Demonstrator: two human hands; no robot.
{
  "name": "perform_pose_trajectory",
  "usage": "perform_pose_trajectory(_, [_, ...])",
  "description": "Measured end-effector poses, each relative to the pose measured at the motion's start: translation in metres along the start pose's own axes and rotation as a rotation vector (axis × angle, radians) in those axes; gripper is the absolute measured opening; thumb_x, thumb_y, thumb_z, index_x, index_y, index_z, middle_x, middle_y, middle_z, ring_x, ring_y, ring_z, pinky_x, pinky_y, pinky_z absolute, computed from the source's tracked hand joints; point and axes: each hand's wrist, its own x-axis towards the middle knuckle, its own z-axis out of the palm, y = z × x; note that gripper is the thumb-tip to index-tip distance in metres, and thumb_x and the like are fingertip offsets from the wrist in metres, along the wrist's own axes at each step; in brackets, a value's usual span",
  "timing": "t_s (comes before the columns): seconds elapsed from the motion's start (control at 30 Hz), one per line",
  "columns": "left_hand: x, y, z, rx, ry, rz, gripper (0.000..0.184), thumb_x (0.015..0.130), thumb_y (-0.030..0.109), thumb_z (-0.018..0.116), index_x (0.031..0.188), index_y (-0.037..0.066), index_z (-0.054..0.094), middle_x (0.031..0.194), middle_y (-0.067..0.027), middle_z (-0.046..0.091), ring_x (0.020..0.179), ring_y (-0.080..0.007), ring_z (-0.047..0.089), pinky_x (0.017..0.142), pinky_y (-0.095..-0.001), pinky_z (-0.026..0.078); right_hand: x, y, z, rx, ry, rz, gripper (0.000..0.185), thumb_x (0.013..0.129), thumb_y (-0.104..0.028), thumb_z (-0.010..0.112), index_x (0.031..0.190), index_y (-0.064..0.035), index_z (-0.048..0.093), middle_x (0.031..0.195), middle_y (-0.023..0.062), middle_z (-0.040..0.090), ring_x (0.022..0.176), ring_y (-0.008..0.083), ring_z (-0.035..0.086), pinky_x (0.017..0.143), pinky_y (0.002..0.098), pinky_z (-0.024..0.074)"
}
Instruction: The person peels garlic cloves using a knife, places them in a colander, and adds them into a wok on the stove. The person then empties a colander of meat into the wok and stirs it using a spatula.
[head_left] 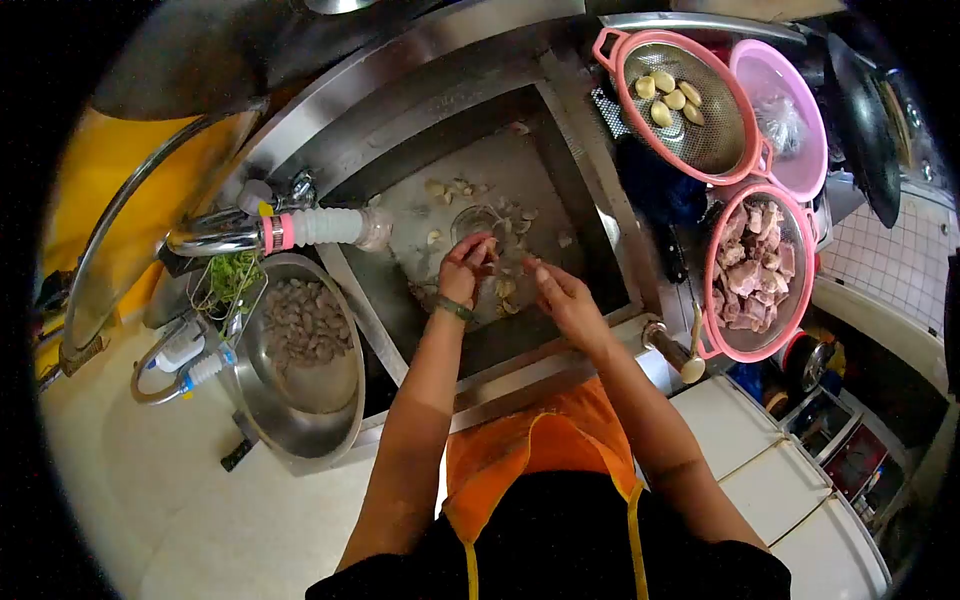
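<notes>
Over the steel sink point(590, 235), my left hand point(468, 268) has its fingers curled round a small piece, mostly hidden, that looks like a garlic clove point(491, 252). To its right, my right hand point(568, 300) is closed with thumb and fingertips pinched together; what they hold is too small to make out. The hands are a short way apart. Pale garlic cloves point(450, 188) lie on the sink floor beyond my left hand. Loose garlic skins point(518, 222) lie around the drain, and more pieces point(505, 290) lie between my hands.
A faucet point(215, 235) with a ribbed white extension reaches over the sink from the left. Left stands a steel basin point(350, 400) of brown oval pieces. Right are a pink colander point(690, 168) with garlic cloves, another colander point(712, 290) of raw meat, and a lilac bowl point(815, 150).
</notes>
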Motion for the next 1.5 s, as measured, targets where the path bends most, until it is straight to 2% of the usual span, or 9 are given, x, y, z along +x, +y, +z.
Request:
perform_pose_trajectory(0.17, [-0.051, 0.031, 0.024, -0.381, -0.086, 0.008, 0.023, 0.088, 0.005, 0.05, 0.111, 0.003, 0.054, 0.102, -0.0049, 0.058, 0.079, -0.0147, 0.058, 0.066, -0.0278, 0.049, -0.003, -0.007, 0.016, -0.417, 0.032, -0.261, 0.044, 0.088, -0.033, 0.054, 0.129, -0.017, 0.047, 0.1, 0.0149, 0.064, 0.077, 0.0188, 0.06, 0.073, 0.0305, 0.0467])
perform_pose_trajectory(0.27, [-0.068, 0.035, 0.028, -0.424, -0.172, 0.021, 0.024, 0.088, 0.003, 0.046, 0.11, 0.003, 0.054, 0.1, -0.0056, 0.059, 0.081, -0.0165, 0.059, 0.069, -0.0291, 0.05, 0.002, 0.003, 0.025, -0.398, 0.082, -0.505, 0.043, 0.087, -0.032, 0.056, 0.128, -0.0225, 0.048, 0.1, 0.0182, 0.063, 0.077, 0.0237, 0.062, 0.072, 0.033, 0.0471])
perform_pose_trajectory(0.47, [-0.081, 0.041, 0.03, -0.371, -0.145, -0.001, 0.023, 0.089, 0.008, 0.044, 0.109, 0.002, 0.054, 0.093, -0.0049, 0.061, 0.073, -0.0142, 0.057, 0.06, -0.0249, 0.046, -0.007, -0.012, 0.03, -0.553, 0.066, -0.479, 0.042, 0.085, -0.033, 0.057, 0.126, -0.0248, 0.05, 0.091, 0.0169, 0.064, 0.072, 0.0309, 0.063, 0.064, 0.0359, 0.0484])
perform_pose_trajectory(0.63, [-0.09, 0.042, 0.029, -0.275, -0.161, -0.041, 0.023, 0.089, 0.011, 0.045, 0.109, 0.005, 0.053, 0.082, -0.0027, 0.057, 0.063, -0.011, 0.051, 0.05, -0.023, 0.04, -0.017, -0.024, 0.028, -0.633, 0.004, -0.298, 0.037, 0.088, -0.02, 0.055, 0.124, -0.0155, 0.052, 0.11, 0.0149, 0.061, 0.099, 0.02, 0.06, 0.082, 0.0287, 0.0455])
perform_pose_trajectory(0.73, [-0.099, 0.05, 0.037, -0.256, -0.1, -0.078, 0.019, 0.091, 0.013, 0.044, 0.107, 0.007, 0.052, 0.077, -0.0016, 0.054, 0.061, -0.0094, 0.049, 0.047, -0.022, 0.038, -0.017, -0.019, 0.026, -0.654, 0.014, -0.329, 0.036, 0.087, -0.02, 0.056, 0.123, -0.0164, 0.053, 0.107, 0.0155, 0.062, 0.096, 0.0214, 0.062, 0.079, 0.0285, 0.0467])
perform_pose_trajectory(0.9, [-0.102, 0.053, 0.047, -0.207, -0.053, -0.048, 0.014, 0.093, 0.014, 0.041, 0.102, 0.008, 0.051, 0.076, -0.0006, 0.051, 0.059, -0.0084, 0.046, 0.046, -0.0215, 0.036, -0.013, -0.001, 0.028, -0.786, 0.17, -0.555, 0.035, 0.086, -0.037, 0.053, 0.121, -0.0281, 0.054, 0.064, 0.0137, 0.059, 0.058, 0.0305, 0.06, 0.051, 0.0383, 0.0461])
perform_pose_trajectory(1.17, [-0.108, 0.056, 0.062, -0.087, 0.034, 0.013, 0.008, 0.093, 0.012, 0.042, 0.099, 0.009, 0.046, 0.074, 0.0002, 0.045, 0.058, -0.0079, 0.043, 0.047, -0.0225, 0.037, -0.018, -0.006, 0.031, -0.782, 0.231, -0.593, 0.032, 0.086, -0.029, 0.055, 0.117, -0.0236, 0.058, 0.068, 0.0133, 0.061, 0.059, 0.028, 0.06, 0.05, 0.0369, 0.0459])
perform_pose_trajectory(1.33, [-0.106, 0.054, 0.052, -0.093, -0.023, 0.014, 0.005, 0.094, 0.015, 0.043, 0.096, 0.01, 0.044, 0.076, -0.0001, 0.044, 0.058, -0.0085, 0.042, 0.047, -0.0227, 0.036, -0.013, 0.002, 0.032, -0.138, 0.008, -0.305, 0.032, 0.089, -0.026, 0.054, 0.119, -0.0132, 0.057, 0.085, 0.0087, 0.067, 0.074, 0.016, 0.062, 0.064, 0.0287, 0.047])
perform_pose_trajectory(1.5, [-0.103, 0.053, 0.044, -0.164, -0.087, -0.007, 0.007, 0.093, 0.018, 0.045, 0.093, 0.011, 0.046, 0.076, 0.0008, 0.045, 0.059, -0.0096, 0.043, 0.048, -0.023, 0.036, -0.014, -0.006, 0.029, -0.014, -0.077, -0.196, 0.035, 0.091, -0.025, 0.053, 0.118, -0.0031, 0.056, 0.08, -0.0016, 0.061, 0.069, 0.0076, 0.051, 0.061, 0.0226, 0.0425])
